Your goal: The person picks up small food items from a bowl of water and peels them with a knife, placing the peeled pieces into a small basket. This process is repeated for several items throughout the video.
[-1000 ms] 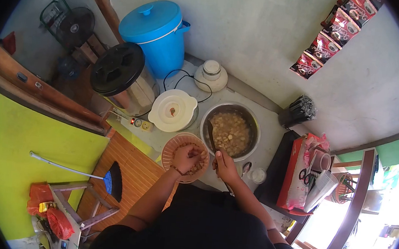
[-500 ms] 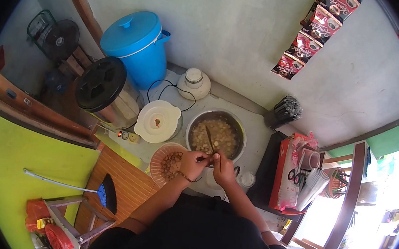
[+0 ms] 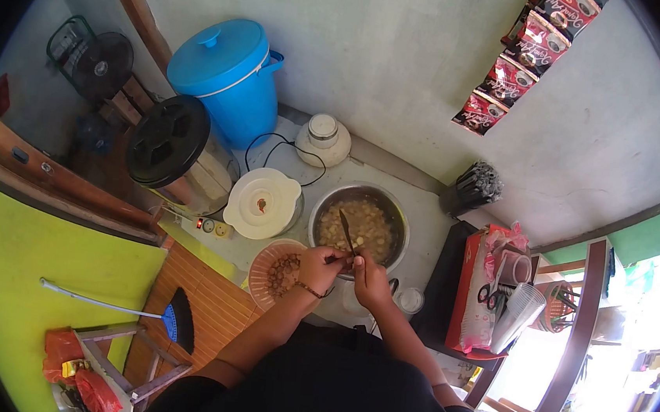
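My right hand (image 3: pixel 371 283) is closed round a knife (image 3: pixel 346 227), its dark blade slanting up and left over the metal bowl (image 3: pixel 404 240). Close beside it, my left hand (image 3: pixel 319 271) has its fingers pinched together, and what they hold is too small and hidden to name. Both hands meet at the near rim of the bowl. Pale chunks (image 3: pixel 360 215) sit in cloudy liquid inside the bowl. A pink ribbed basket (image 3: pixel 255 275) with small brown pieces (image 3: pixel 283 274) stands under and left of my left wrist.
A cream lidded container (image 3: pixel 245 205), a blue drum (image 3: pixel 233 103) and a black-lidded clear container (image 3: pixel 169 141) stand left. A white jug (image 3: pixel 324 141) with a cord is behind. To the right are a dark straw holder (image 3: pixel 469 191), a small glass (image 3: pixel 410 300) and a red box (image 3: pixel 465 296) of cups.
The whole view has shifted very slightly. My hands and the knife stay almost in the same place over the bowl's near rim.
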Demonstrator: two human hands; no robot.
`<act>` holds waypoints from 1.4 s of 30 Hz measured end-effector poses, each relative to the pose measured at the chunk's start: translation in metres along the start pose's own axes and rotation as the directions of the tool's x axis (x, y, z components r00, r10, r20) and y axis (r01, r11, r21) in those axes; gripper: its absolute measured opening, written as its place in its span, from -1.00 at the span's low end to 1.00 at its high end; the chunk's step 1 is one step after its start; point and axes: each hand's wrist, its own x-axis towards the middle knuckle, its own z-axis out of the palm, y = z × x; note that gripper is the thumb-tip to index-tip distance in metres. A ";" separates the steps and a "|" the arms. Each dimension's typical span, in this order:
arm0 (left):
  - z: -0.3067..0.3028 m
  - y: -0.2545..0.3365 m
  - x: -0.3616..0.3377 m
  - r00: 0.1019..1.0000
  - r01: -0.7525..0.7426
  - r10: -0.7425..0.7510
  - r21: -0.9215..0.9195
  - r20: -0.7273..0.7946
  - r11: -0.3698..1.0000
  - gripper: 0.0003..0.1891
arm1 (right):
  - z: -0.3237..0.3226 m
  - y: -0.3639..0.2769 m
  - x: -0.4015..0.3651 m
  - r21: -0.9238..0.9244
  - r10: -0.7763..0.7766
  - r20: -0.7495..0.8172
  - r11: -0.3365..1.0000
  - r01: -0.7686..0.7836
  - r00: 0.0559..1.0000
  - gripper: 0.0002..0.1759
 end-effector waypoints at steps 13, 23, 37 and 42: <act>-0.025 0.010 -0.006 0.996 0.000 0.023 0.264 -0.082 0.964 -0.86 | 0.000 -0.033 0.005 -0.052 0.139 0.044 0.989 -0.136 0.989 -0.55; -0.110 -0.097 0.005 0.942 0.179 -0.318 0.963 -0.109 0.200 -0.51 | 0.046 -0.037 -0.013 -0.032 0.072 0.464 0.997 -0.064 0.883 -0.56; -0.094 -0.091 -0.007 0.957 0.240 -0.266 0.195 0.120 0.951 -0.68 | 0.019 -0.027 -0.015 0.106 0.330 0.502 0.894 -0.436 0.799 -0.54; -0.072 -0.037 -0.023 0.955 0.280 -0.192 -0.481 0.224 0.830 -0.72 | 0.016 -0.021 -0.019 0.200 0.270 0.400 0.907 -0.371 0.876 -0.52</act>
